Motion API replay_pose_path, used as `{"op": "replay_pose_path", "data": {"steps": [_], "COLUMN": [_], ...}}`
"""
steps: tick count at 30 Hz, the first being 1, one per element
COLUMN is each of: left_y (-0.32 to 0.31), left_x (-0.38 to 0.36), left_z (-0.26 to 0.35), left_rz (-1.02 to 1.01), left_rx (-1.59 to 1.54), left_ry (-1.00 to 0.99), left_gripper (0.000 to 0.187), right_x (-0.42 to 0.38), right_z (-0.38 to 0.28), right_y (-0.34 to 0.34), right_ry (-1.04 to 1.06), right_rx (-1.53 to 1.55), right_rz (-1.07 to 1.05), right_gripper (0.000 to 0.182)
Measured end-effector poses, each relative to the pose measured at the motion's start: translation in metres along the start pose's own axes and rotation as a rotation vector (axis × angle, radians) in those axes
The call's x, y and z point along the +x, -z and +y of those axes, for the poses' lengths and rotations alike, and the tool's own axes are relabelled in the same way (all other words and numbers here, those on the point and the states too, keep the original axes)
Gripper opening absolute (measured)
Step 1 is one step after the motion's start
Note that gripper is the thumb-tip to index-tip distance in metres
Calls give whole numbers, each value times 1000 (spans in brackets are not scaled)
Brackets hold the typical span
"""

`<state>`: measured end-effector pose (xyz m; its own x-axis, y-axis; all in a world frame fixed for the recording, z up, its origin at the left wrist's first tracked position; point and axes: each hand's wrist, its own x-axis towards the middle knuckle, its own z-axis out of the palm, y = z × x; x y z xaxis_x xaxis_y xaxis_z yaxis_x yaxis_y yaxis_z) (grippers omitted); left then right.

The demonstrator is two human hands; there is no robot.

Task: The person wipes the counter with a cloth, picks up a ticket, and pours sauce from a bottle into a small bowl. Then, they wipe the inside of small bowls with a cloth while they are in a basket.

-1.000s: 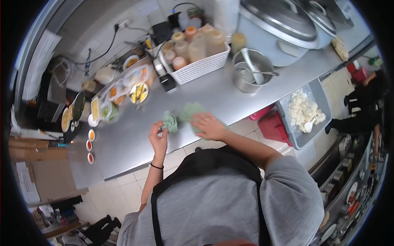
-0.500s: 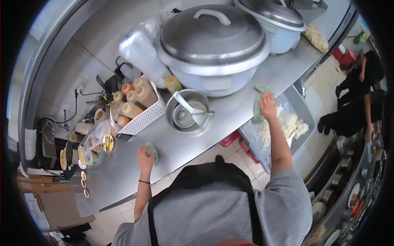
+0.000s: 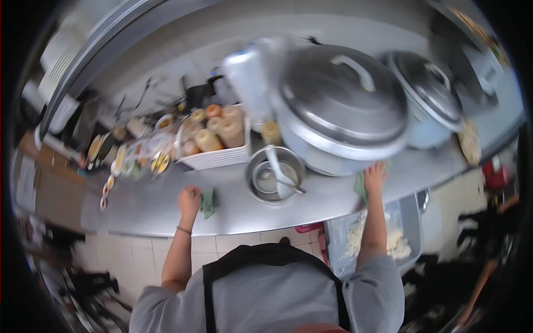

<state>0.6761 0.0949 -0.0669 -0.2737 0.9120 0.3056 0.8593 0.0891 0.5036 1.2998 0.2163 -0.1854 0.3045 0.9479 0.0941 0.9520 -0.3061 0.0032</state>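
Rice (image 3: 398, 247) was our big worry tbh: it sat uncovered in the gray tub (image 3: 335, 250) just off the front edge of the desk (image 3: 233, 213), so a sloppy pull on the right green cloth (image 3: 360, 187) could've flicked gunk in. Also, a metal handle (image 3: 298, 190) poked past the rim of the steel pot (image 3: 253, 187), and a wide sweep between our hands might've snagged it and tipped the lot. Our right hand (image 3: 376, 177) lay spread open on its cloth, near the base of the big rice cooker (image 3: 311, 150). The left hand (image 3: 189, 202) was half curled, with the left green cloth (image 3: 207, 203) by its thumb side; too blurry, so we couldn't tell if it had a grip.
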Motion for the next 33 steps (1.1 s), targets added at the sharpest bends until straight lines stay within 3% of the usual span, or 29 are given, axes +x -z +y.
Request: {"op": "replay_pose_path", "data": {"steps": [1,3,5,6,8,9,12,15,17,20,21,22,24,25,27,28,30,32,33], "left_y": [10,31,43,53,64,89,129,153,177,202,213,217,224,228,236,243,260,266,266], "left_x": [7,15,17,15,4,-4,-25,-46,-69,-106,-119,-131,-159,-173,-199,-212,-238,-266,-284], "left_z": [9,20,17,20,10,27,21,-5,-16,-36,-34,-35,-36,-39,-57,-71,-107,-150,-173], "left_rz": [66,84,85,59,-5,-26,86,238,340,396,367,340,224,142,176,184,172,289,320], "left_rx": [31,-53,-194,-214,-82,-69,-421,-524,-480,-387,-407,-453,-506,-511,-517,-532,-508,-584,-539], "left_ry": [-31,21,40,80,91,135,86,107,49,54,90,70,-11,-64,-60,-75,16,189,265], "left_gripper": [8,11,9,9,8,9,13,17,14,12,12,13,14,15,18,21,26,27,26], "right_x": [-8,-31,-54,-72,-106,-120,-151,-192,-231,-319,-352,-379,-425,-439,-456,-454,-450,-451,-428], "right_z": [1,1,1,-8,-41,-63,-148,-246,-312,-397,-418,-438,-477,-496,-528,-543,-574,-577,-580], "right_y": [-2,0,28,52,119,145,202,225,216,207,213,213,195,161,84,74,61,162,171], "right_ry": [60,25,48,-73,-42,-24,237,569,750,481,297,330,272,286,966,975,608,448,600], "right_rx": [7,345,635,763,871,998,1233,1272,1474,1732,1712,1673,1409,1371,1795,1790,1598,1615,1497], "right_rz": [-4,167,488,596,799,859,723,360,-68,-1169,-1539,-1589,-2458,-2480,-1520,-1543,-1989,-2136,-2031], "right_gripper": [48,51,49,44,36,33,30,29,31,39,41,41,38,38,39,39,43,39,35]}}
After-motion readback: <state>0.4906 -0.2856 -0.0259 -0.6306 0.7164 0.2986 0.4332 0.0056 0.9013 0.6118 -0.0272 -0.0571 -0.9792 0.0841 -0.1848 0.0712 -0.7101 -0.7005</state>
